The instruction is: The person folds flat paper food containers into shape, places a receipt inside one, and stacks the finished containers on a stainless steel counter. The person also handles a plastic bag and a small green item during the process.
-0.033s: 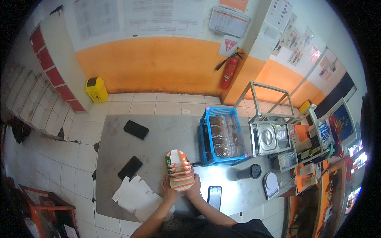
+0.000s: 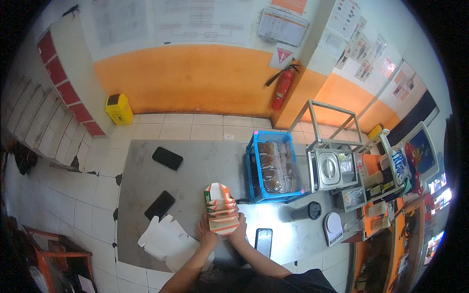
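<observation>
A row of nested orange, white and green paper food boxes stands near the front edge of the metal table. My left hand is closed against its left side, and my right hand grips the right side. The boxes hide part of the fingers on both hands. White unfolded cardboard lies flat beside my left forearm, partly beneath it. Just right of my right hand is a phone with a lit or reflecting screen.
Two dark phones lie at the table's left. A blue plastic basket of wrapped brown food stands beyond my right hand. Farther right are a dark lidded cup, a white kitchen scale and a metal rack with a lidded steel pan.
</observation>
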Available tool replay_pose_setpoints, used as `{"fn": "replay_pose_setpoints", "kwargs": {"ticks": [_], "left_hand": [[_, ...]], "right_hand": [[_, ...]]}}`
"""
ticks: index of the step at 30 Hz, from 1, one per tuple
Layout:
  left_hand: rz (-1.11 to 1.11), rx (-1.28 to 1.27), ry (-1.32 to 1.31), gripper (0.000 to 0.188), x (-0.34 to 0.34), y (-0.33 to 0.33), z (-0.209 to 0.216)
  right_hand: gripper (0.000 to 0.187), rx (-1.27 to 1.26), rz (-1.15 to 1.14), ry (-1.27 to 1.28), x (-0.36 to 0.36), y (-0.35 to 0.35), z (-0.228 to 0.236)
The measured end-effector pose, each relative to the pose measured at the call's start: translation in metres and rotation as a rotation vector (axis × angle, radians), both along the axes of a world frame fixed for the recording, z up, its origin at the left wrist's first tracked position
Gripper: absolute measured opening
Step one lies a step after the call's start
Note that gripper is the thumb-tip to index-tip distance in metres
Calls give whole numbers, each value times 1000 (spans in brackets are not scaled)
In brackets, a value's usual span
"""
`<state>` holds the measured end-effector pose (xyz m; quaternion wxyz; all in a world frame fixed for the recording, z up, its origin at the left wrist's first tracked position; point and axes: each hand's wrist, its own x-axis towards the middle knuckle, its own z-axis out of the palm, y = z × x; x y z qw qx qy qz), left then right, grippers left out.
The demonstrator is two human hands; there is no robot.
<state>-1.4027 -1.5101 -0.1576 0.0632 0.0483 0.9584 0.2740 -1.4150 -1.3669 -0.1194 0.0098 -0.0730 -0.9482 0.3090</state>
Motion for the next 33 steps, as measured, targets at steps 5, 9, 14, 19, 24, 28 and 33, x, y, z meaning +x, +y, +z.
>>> {"fn": "replay_pose_setpoints", "kwargs": {"ticks": [5,9,14,19,24,28,33], "left_hand": [[-13,18,189,81,0,-10,11],[172,308,124,90,42,-30,55],[127,0,-199,106,119,-61,87],[58,-93,-183,113,151,-70,66],[-17,-95,-180,101,157,-82,62],[-70,-73,-226,55,153,-100,82],[168,22,-255,27,147,-112,141]], "right_hand": [[74,-222,84,48,-2,11,7],[77,-291,115,171,17,32,18],[70,-594,-64,17,70,62,39],[57,-557,-70,68,87,71,52],[48,-664,-47,72,89,69,67],[39,-623,56,169,90,60,83],[30,-789,215,102,101,38,112]]}}
